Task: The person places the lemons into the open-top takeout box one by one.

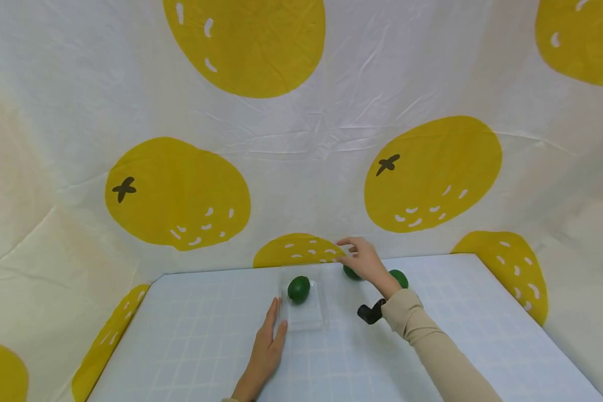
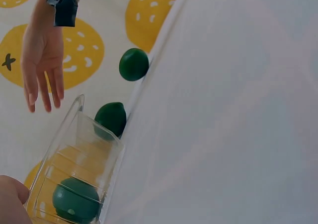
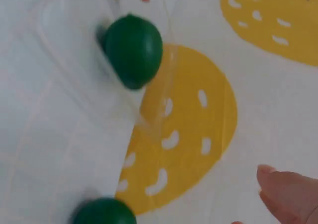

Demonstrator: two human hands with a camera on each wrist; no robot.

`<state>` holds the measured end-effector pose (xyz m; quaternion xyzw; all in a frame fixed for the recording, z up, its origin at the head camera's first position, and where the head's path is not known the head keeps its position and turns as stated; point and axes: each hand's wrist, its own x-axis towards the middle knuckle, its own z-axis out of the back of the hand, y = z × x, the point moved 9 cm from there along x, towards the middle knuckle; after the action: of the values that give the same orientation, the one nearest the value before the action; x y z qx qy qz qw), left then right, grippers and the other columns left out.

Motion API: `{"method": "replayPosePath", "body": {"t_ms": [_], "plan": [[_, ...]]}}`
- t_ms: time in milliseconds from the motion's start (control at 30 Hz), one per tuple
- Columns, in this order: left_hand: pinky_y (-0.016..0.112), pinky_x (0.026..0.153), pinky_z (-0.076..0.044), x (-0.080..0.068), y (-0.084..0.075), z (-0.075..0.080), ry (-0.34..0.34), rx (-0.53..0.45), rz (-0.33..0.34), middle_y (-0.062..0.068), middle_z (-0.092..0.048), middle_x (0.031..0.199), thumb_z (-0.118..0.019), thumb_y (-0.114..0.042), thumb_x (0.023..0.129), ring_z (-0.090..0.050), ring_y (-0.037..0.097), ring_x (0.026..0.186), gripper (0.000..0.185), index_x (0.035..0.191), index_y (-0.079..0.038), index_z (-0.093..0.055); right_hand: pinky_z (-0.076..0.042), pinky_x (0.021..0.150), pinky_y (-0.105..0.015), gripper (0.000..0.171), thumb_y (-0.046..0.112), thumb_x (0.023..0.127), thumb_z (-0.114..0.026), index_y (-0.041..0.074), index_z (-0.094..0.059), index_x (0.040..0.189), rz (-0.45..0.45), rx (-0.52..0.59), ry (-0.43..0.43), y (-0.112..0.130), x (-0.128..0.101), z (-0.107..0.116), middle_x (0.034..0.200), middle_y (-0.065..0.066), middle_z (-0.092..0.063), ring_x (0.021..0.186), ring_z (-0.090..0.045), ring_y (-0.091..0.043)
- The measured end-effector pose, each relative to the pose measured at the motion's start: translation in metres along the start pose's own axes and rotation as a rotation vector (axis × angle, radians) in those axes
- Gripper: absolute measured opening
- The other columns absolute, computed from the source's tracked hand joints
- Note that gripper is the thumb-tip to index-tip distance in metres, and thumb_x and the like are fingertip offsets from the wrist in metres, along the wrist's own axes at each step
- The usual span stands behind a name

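A clear plastic container (image 1: 311, 318) stands on the white checked table and holds one green lime (image 1: 298, 288). My left hand (image 1: 276, 319) lies flat on the table, its straight fingers against the container's left side. My right hand (image 1: 350, 252) hovers with relaxed fingers just above a second lime (image 1: 350, 273) near the table's far edge, holding nothing. A third lime (image 1: 400, 278) lies to its right. The left wrist view shows the container (image 2: 94, 149), the lime inside (image 2: 75, 200), both loose limes (image 2: 112, 117) (image 2: 133, 64) and the right hand (image 2: 42, 60) spread above. In the right wrist view the contained lime (image 3: 132, 50) is visible.
A white cloth printed with large yellow fruits (image 1: 178, 192) hangs close behind the table and drapes round its sides. The table's far edge (image 1: 432, 257) runs right behind the loose limes. A black strap (image 1: 371, 312) sits on my right wrist.
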<state>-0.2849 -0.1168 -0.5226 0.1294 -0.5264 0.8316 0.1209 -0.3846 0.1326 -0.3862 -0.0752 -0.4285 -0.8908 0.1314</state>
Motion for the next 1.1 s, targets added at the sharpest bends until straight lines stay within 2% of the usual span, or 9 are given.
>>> {"method": "replayPosePath", "body": {"t_ms": [300,500,667,800,967,1100], "plan": [[0.007,0.11,-0.009,0.0,0.001,0.001,0.007,0.004,0.003,0.011,-0.031,0.159,-0.05,-0.017,0.105,-0.024,0.026,0.147,0.059,0.156,-0.001,-0.025,-0.044,0.103,-0.057,0.039,0.014,0.094,-0.068,-0.001,-0.06,0.129,-0.008,-0.008,-0.076,-0.043,0.0,0.062,0.136,-0.024,-0.053,0.119,-0.054,-0.045],[0.013,0.113,-0.01,0.001,0.003,0.0,0.018,0.008,0.032,0.009,-0.03,0.16,-0.049,-0.019,0.105,-0.023,0.023,0.148,0.059,0.157,-0.004,-0.024,-0.039,0.106,-0.06,0.044,0.022,0.096,-0.067,0.0,-0.057,0.133,-0.032,0.009,-0.097,-0.079,-0.011,0.081,0.139,-0.023,-0.051,0.123,-0.051,-0.044],[0.026,0.117,-0.014,0.001,0.004,-0.001,0.023,0.018,0.049,0.008,-0.03,0.16,-0.048,-0.02,0.105,-0.023,0.023,0.148,0.059,0.157,-0.004,-0.024,-0.036,0.105,-0.065,0.055,0.033,0.096,-0.067,0.003,-0.053,0.139,-0.062,0.042,-0.082,-0.115,-0.025,0.078,0.144,-0.022,-0.048,0.129,-0.046,-0.044],[0.025,0.117,-0.014,0.0,0.005,-0.003,0.028,0.01,0.047,0.008,-0.031,0.16,-0.048,-0.02,0.106,-0.023,0.023,0.148,0.059,0.157,-0.004,-0.024,-0.029,0.11,-0.064,0.067,0.04,0.094,-0.067,0.004,-0.044,0.146,-0.115,0.052,-0.025,-0.145,-0.037,0.065,0.15,-0.022,-0.041,0.135,-0.039,-0.044],[0.018,0.114,-0.012,-0.001,0.003,-0.003,0.022,0.005,0.033,0.008,-0.031,0.16,-0.049,-0.02,0.105,-0.024,0.023,0.148,0.059,0.156,-0.003,-0.024,-0.022,0.116,-0.061,0.077,0.033,0.092,-0.072,0.003,-0.035,0.152,-0.129,0.117,0.006,-0.164,-0.05,0.053,0.155,-0.025,-0.031,0.14,-0.031,-0.046],[0.016,0.114,-0.012,-0.001,0.003,-0.002,0.019,0.005,0.031,0.009,-0.032,0.159,-0.049,-0.021,0.105,-0.024,0.023,0.147,0.059,0.156,-0.003,-0.025,-0.022,0.114,-0.063,0.081,0.025,0.089,-0.076,0.006,-0.033,0.154,-0.131,0.195,0.02,-0.172,-0.058,0.047,0.158,-0.025,-0.026,0.142,-0.025,-0.049]]}}
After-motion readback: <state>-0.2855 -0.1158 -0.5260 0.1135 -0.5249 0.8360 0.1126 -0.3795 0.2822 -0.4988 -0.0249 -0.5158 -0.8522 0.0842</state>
